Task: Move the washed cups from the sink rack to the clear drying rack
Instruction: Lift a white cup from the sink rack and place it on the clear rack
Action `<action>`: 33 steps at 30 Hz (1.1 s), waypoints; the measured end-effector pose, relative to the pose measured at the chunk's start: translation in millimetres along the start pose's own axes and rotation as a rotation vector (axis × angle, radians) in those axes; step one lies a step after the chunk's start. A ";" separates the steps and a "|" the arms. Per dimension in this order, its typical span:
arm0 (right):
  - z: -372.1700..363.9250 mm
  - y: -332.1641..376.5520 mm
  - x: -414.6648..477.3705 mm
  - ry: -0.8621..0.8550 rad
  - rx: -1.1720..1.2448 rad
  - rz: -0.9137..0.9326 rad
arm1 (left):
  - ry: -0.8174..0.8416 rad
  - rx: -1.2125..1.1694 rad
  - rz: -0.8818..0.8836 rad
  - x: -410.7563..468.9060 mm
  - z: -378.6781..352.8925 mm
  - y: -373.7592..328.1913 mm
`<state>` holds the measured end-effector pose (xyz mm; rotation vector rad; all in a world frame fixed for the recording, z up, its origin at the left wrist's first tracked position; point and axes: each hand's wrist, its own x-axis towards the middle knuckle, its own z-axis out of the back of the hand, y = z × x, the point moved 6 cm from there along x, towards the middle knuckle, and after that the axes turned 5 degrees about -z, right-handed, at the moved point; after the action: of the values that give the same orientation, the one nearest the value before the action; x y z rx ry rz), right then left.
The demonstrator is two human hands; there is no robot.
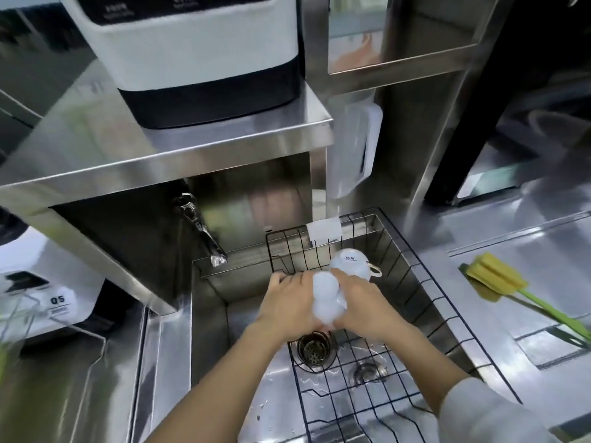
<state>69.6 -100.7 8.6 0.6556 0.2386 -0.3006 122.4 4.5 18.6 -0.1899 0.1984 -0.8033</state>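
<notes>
Over the sink, my left hand (287,305) and my right hand (367,310) both clasp a blurred white cup (326,298) held between them. Just behind the hands, a second white cup (350,262) with a handle sits upside down in the black wire sink rack (425,302). The held cup's shape is smeared by motion. At the far left edge a clear drying rack (22,311) shows only in part, blurred.
A chrome tap (204,231) juts from under the steel shelf (179,155) at the sink's left. A drain (315,346) lies below the hands. A yellow sponge brush with a green handle (499,282) rests on the right counter. A white appliance (198,59) tops the shelf.
</notes>
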 end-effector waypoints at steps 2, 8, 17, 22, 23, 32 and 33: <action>18.3 18.5 -8.2 -0.024 0.074 0.051 | -0.046 -0.101 -0.003 -14.4 26.8 -0.1; 40.4 172.3 -67.0 -0.073 0.022 0.349 | -0.418 -0.169 -0.041 -134.9 151.2 50.5; 71.3 251.7 -123.5 -0.204 0.136 0.544 | -0.701 -0.125 -0.115 -216.0 234.7 58.9; 17.1 347.6 -143.8 -0.087 0.190 0.699 | -0.771 -0.067 0.010 -309.8 256.8 121.1; 4.5 362.8 -145.5 -0.066 0.180 0.714 | -0.768 -0.073 0.050 -326.1 257.1 133.6; -111.8 470.6 -164.3 0.163 0.132 0.845 | -0.737 -0.148 0.327 -451.8 241.0 225.7; -122.4 478.2 -165.9 0.188 0.131 0.844 | -0.720 -0.177 0.365 -462.1 238.6 233.8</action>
<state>66.3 368.7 233.9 0.8569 0.1050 0.5614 30.1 521.9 239.8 -0.5773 -0.3702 -0.3173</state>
